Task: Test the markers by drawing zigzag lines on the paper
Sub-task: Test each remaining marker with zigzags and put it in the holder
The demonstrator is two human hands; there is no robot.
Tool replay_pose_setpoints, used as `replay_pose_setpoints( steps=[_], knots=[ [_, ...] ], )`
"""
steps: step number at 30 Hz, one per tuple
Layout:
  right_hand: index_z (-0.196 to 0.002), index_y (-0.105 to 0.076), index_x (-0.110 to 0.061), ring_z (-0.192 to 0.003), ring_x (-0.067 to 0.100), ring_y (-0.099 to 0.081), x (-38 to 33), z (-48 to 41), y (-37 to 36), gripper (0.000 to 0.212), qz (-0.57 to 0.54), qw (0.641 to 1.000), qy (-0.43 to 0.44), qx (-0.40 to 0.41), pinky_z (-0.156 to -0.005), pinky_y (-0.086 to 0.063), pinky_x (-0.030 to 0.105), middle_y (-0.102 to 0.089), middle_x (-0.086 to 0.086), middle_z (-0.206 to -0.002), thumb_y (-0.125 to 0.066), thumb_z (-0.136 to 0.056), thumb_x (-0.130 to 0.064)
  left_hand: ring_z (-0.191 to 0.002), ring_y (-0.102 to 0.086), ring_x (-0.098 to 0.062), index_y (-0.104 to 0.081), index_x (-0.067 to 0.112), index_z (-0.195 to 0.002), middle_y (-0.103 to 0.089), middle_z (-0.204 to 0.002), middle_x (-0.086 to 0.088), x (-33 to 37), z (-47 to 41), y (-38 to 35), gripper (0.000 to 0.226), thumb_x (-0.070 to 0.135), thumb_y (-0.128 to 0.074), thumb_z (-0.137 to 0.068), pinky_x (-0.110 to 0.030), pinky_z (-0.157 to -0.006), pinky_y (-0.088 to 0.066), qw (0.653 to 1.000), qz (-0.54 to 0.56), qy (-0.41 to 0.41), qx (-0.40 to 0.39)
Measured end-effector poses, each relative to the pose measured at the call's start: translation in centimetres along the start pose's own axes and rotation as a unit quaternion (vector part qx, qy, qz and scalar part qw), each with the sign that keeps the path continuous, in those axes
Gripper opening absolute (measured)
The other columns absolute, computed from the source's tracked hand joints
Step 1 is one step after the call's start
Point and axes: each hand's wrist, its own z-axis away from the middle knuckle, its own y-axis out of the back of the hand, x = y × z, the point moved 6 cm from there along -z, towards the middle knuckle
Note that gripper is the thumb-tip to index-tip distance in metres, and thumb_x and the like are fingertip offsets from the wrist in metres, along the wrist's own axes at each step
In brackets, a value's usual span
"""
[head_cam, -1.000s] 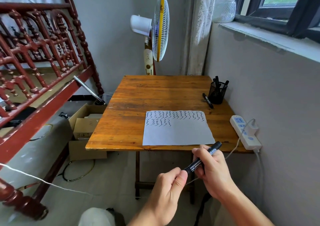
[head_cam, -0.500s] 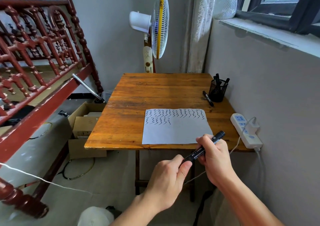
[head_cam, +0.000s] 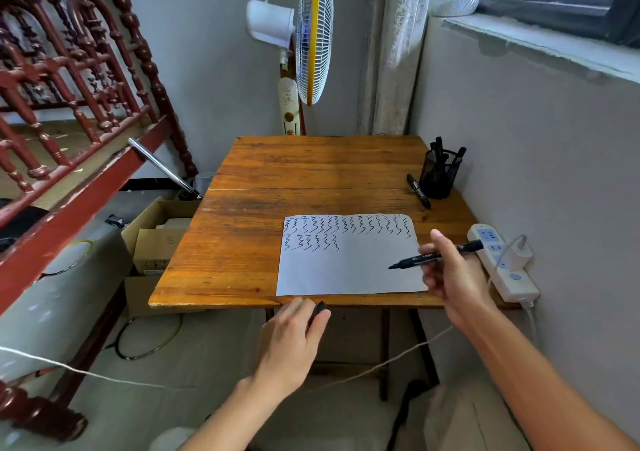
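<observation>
Your right hand (head_cam: 450, 277) gripped the uncapped marker (head_cam: 433, 256), its tip pointing out past your fingers (head_cam: 437, 239) over the paper (head_cam: 346, 270); whether the tip touched the paper could not be told. Your left hand (head_cam: 294, 339) pinched the black cap (head_cam: 319, 308) between thumb and fingertips, just short of the table (head_cam: 242, 242) edge.

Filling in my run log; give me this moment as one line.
right hand: holds uncapped marker over paper | left hand: holds cap | zigzag: not yet started
</observation>
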Motion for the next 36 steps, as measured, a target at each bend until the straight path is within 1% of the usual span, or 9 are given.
replay_pose_setpoints(
  steps=[2,4,8,10,13,16,19,24,36],
  knots=[
    [-0.088,-0.070,-0.010,-0.050,0.012,-0.054,0.6,-1.5,-1.6,0.038,0.012,1.000,0.003,0.000,-0.049,-0.039,0.025,-0.063,0.005,-0.062,-0.058,-0.091,-0.046,-0.077,-0.049,-0.010,-0.060,0.016,-0.090,-0.053,-0.083,0.007,-0.9,-2.2,-1.3,0.032,0.042,-0.041,-0.093,-0.018,-0.065,-0.036,1.000,-0.023,0.007,-0.001],
    [-0.087,-0.071,-0.008,-0.050,0.013,-0.056,1.1,-3.5,-3.2,0.037,0.023,0.999,0.014,0.017,-0.046,-0.041,0.023,-0.066,0.007,-0.066,-0.059,-0.092,-0.043,-0.083,-0.050,-0.014,-0.061,0.015,-0.093,-0.055,-0.087,0.002,-1.8,-4.3,-2.8,0.029,0.040,-0.045,-0.093,-0.028,-0.071,-0.042,0.999,-0.053,0.011,0.000],
    [-0.091,-0.070,-0.007,-0.050,0.012,-0.056,2.0,-7.4,-6.7,0.028,0.039,0.998,0.044,0.025,-0.041,-0.040,0.017,-0.067,0.006,-0.068,-0.061,-0.093,-0.034,-0.083,-0.050,-0.019,-0.062,0.018,-0.094,-0.056,-0.088,-0.001,-3.5,-6.8,-5.1,0.027,0.041,-0.048,-0.090,-0.034,-0.070,-0.044,0.992,-0.122,0.015,0.012],
    [-0.088,-0.070,-0.011,-0.052,0.013,-0.058,2.6,-9.0,-8.2,0.023,0.061,0.996,0.060,0.022,-0.042,-0.042,0.017,-0.069,0.008,-0.071,-0.064,-0.091,-0.032,-0.080,-0.049,-0.020,-0.062,0.020,-0.092,-0.055,-0.085,-0.001,-4.0,-6.9,-5.7,0.029,0.043,-0.044,-0.091,-0.035,-0.068,-0.044,0.986,-0.166,0.008,0.027],
    [-0.073,-0.068,-0.018,-0.051,0.015,-0.060,3.7,-10.8,-10.0,0.020,0.093,0.992,0.085,0.017,-0.052,-0.050,0.029,-0.069,0.009,-0.069,-0.066,-0.089,-0.031,-0.079,-0.048,-0.021,-0.059,0.021,-0.089,-0.053,-0.084,-0.001,-4.4,-6.8,-6.1,0.029,0.044,-0.041,-0.091,-0.036,-0.069,-0.042,0.981,-0.185,0.003,0.054],
    [-0.070,-0.067,-0.021,-0.051,0.016,-0.063,4.5,-11.6,-10.7,0.023,0.121,0.987,0.106,0.025,-0.057,-0.053,0.036,-0.070,0.005,-0.067,-0.066,-0.088,-0.035,-0.079,-0.048,-0.021,-0.059,0.021,-0.088,-0.053,-0.083,-0.001,-4.4,-6.7,-6.2,0.027,0.042,-0.043,-0.091,-0.035,-0.068,-0.042,0.979,-0.192,-0.006,0.067],
    [-0.073,-0.069,-0.018,-0.051,0.016,-0.063,5.1,-11.8,-10.7,0.025,0.142,0.982,0.122,0.023,-0.059,-0.054,0.037,-0.069,0.001,-0.064,-0.066,-0.088,-0.038,-0.077,-0.048,-0.021,-0.059,0.020,-0.085,-0.054,-0.081,-0.001,-4.4,-6.7,-6.3,0.025,0.041,-0.046,-0.092,-0.034,-0.066,-0.041,0.976,-0.201,-0.014,0.082],
    [-0.071,-0.066,-0.019,-0.048,0.013,-0.062,5.0,-12.0,-10.7,0.023,0.157,0.978,0.138,0.026,-0.055,-0.052,0.030,-0.067,-0.001,-0.061,-0.066,-0.089,-0.034,-0.076,-0.048,-0.021,-0.059,0.020,-0.084,-0.054,-0.081,-0.001,-4.3,-6.7,-6.4,0.025,0.040,-0.046,-0.092,-0.034,-0.066,-0.040,0.975,-0.204,-0.016,0.087],
    [-0.067,-0.066,-0.020,-0.052,0.019,-0.064,5.4,-11.7,-9.9,0.021,0.164,0.975,0.147,0.018,-0.058,-0.056,0.041,-0.067,0.003,-0.059,-0.066,-0.087,-0.027,-0.077,-0.048,-0.020,-0.058,0.021,-0.084,-0.054,-0.082,0.000,-4.3,-6.7,-6.2,0.025,0.042,-0.046,-0.091,-0.033,-0.066,-0.042,0.977,-0.199,-0.009,0.078]
  ],
)
